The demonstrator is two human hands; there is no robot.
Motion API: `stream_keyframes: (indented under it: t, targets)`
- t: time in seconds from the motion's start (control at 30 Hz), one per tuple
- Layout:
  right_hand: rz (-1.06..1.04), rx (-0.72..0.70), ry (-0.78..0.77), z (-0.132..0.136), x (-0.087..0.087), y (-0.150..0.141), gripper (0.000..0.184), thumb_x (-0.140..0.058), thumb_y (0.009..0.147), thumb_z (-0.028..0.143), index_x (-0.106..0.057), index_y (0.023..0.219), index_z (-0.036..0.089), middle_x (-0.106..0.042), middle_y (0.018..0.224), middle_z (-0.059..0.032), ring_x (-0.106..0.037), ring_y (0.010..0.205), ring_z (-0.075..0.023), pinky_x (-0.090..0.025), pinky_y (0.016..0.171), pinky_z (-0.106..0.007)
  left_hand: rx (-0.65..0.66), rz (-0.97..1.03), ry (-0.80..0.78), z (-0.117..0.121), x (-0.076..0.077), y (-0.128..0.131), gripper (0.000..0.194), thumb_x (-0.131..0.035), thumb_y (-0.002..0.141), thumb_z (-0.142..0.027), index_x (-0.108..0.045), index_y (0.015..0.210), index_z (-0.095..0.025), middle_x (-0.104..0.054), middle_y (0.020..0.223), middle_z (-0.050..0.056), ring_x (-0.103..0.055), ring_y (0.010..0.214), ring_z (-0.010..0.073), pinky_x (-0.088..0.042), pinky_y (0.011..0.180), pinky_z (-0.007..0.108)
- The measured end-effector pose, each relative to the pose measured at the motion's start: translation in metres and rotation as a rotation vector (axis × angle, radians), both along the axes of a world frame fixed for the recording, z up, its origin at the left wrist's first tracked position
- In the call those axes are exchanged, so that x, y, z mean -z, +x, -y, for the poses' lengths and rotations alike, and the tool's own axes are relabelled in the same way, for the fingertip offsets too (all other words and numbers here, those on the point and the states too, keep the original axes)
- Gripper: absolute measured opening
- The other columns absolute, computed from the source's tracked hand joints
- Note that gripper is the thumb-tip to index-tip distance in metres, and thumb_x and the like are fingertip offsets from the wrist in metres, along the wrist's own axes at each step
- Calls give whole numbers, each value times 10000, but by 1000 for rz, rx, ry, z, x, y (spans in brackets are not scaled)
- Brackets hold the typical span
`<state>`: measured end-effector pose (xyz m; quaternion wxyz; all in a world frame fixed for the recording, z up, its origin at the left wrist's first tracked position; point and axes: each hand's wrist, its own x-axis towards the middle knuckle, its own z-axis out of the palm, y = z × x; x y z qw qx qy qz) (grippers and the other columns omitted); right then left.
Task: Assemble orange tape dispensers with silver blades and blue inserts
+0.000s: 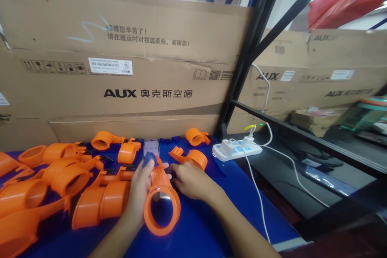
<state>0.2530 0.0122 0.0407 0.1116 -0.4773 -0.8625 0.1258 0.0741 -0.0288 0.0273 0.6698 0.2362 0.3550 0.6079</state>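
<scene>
My left hand (144, 177) is closed around the arm of an orange tape dispenser (176, 213), whose hollow ring hangs down toward me. A small blue piece (148, 160) sits under my left thumb at the arm's upper end. Close on the other side of that arm is my right hand (186, 179), its fingers curled; a bit of something dark shows at the fingertips, too small to name. Just beyond the right hand lies another orange dispenser (198, 159), partly hidden by it. A phone (151, 146) lies flat behind my left hand.
Several more orange dispensers (116, 195) crowd the left of the blue table cover (193, 229). A white power strip (237, 149) with plugs and cables stands at the right, beside a black metal frame (242, 56). Large cardboard (145, 72) walls the back.
</scene>
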Motion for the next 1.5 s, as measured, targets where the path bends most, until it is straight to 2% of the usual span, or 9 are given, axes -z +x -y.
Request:
stream_keyframes:
  t: [0.23,0.53,0.6,0.73,0.93,1.07,1.2,1.33,1.5]
  targets:
    - [-47,-15,49,-5,7,-6,90,-580,921,190,-641,986,193,-710,909,-84,-666,824,-225,-389,651,-277,-13,-7,16,-2,4,2,724,-866,690,-551,-628,1244,-150,-795,903,122,-768,730,299,-592,660,382]
    - [-90,82,47,-5,0,4,160,-565,859,139,-640,995,177,-720,930,-105,-660,856,-249,-404,677,-303,-43,-13,37,-1,5,1,670,-858,716,-530,-639,1225,-153,-798,921,125,-769,739,294,-594,651,374]
    - [-86,118,42,-5,1,4,123,-611,881,219,-636,992,171,-718,945,-119,-660,852,-257,-402,659,-307,-27,-7,26,-1,4,0,685,-859,713,-531,-637,1235,-147,-799,910,126,-770,741,299,-593,652,374]
    - [-95,106,17,-4,6,2,209,-687,884,343,-632,1000,178,-712,977,-119,-665,863,-257,-405,651,-302,-15,-7,23,-1,3,0,674,-863,707,-526,-646,1218,-142,-798,889,121,-771,734,299,-595,656,375]
    - [-106,26,-47,-6,10,-2,191,-626,897,191,-619,1087,204,-712,982,-81,-662,849,-217,-394,645,-263,-29,18,40,-1,3,3,646,-883,670,-518,-654,1149,-150,-794,885,108,-770,730,300,-602,651,381]
    - [-167,4,-41,-6,5,-2,202,-595,862,95,-644,1026,202,-701,841,-37,-639,769,-185,-378,626,-246,-29,22,42,-1,1,4,600,-881,677,-504,-660,1116,-159,-791,878,98,-769,738,295,-599,656,376]
    - [-376,40,-7,-6,-4,-4,236,-573,809,73,-684,973,203,-617,657,23,-568,621,-151,-374,579,-241,-8,16,33,-1,0,3,609,-880,680,-511,-682,1125,-146,-791,863,105,-762,748,290,-586,678,374]
    - [-858,159,66,-7,-10,-5,218,-575,850,191,-720,1013,200,-610,682,24,-551,572,-132,-424,548,-244,71,54,-13,-1,2,0,675,-838,719,-563,-714,1186,-92,-784,838,121,-744,739,284,-559,695,363]
    - [-1350,187,11,-9,-16,-5,229,-688,883,391,-689,1011,202,-575,617,47,-510,438,-107,-435,430,-236,249,180,22,0,1,-6,712,-730,818,-593,-698,1281,-52,-758,798,119,-711,701,255,-535,701,349]
